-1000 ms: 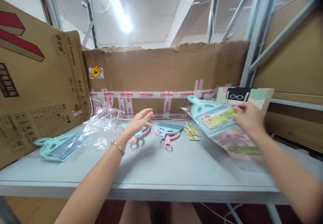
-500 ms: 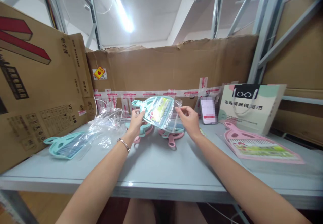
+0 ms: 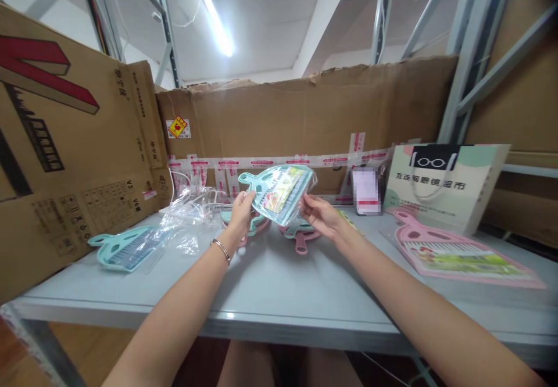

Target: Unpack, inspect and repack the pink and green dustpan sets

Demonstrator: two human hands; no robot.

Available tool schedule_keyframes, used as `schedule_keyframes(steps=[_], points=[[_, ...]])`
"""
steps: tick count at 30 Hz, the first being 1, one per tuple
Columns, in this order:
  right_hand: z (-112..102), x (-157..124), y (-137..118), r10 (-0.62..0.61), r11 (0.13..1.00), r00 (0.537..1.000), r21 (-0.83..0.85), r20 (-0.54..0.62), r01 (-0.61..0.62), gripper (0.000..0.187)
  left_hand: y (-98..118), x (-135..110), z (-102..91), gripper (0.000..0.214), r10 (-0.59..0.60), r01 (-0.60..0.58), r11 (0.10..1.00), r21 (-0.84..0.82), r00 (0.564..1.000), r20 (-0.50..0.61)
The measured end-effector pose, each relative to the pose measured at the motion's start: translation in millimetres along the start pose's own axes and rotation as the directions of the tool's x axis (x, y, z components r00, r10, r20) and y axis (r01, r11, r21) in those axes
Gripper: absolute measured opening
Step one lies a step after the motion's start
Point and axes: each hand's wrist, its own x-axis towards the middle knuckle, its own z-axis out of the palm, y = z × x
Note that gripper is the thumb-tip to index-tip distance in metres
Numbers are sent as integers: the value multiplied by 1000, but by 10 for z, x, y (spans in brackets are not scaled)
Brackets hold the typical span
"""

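Above the table I hold a mint-green dustpan and brush set (image 3: 279, 192) with a printed card, tilted, in a clear plastic bag. My left hand (image 3: 242, 215) is closed on its left side, just below the handle. At its lower right corner, my right hand (image 3: 321, 215) is closed on the clear bag's edge; part of those fingers is hidden. Below and behind lie more dustpans, among them a pink one (image 3: 300, 240) with mint-green pieces. Another mint-green dustpan set (image 3: 126, 247) lies at the left, and a bagged pink dustpan set (image 3: 462, 253) at the right.
Crumpled clear plastic bags (image 3: 187, 210) lie on the table (image 3: 305, 294) left of centre. A phone (image 3: 367, 192) leans at the back beside a paper shopping bag (image 3: 440, 186). Large cardboard boxes (image 3: 279, 119) border the back and left. Metal shelf posts rise behind.
My right hand has moved lower against the set, and the loose bag end that stuck out at the right is drawn in. The whole view has shifted slightly.
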Motion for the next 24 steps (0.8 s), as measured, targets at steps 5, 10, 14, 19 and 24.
schedule_keyframes(steps=[5,10,14,19,24], points=[[44,-23,34,-115,993,984,-23,-136,113,24,11,-14,19,37,39,-39,999,16,999,7],[98,-50,49,-28,999,992,-20,-125,26,17,47,-67,53,40,122,-123,990,67,992,17],[118,-36,91,61,997,991,-34,-119,-65,23,61,-74,74,41,168,-168,974,150,986,8],[50,66,127,68,986,982,-139,-176,-93,19,77,135,-126,35,283,-193,927,321,923,-262],[-355,157,-167,-104,943,937,-331,-335,-13,13,225,434,-806,21,333,-8,890,456,696,-637]])
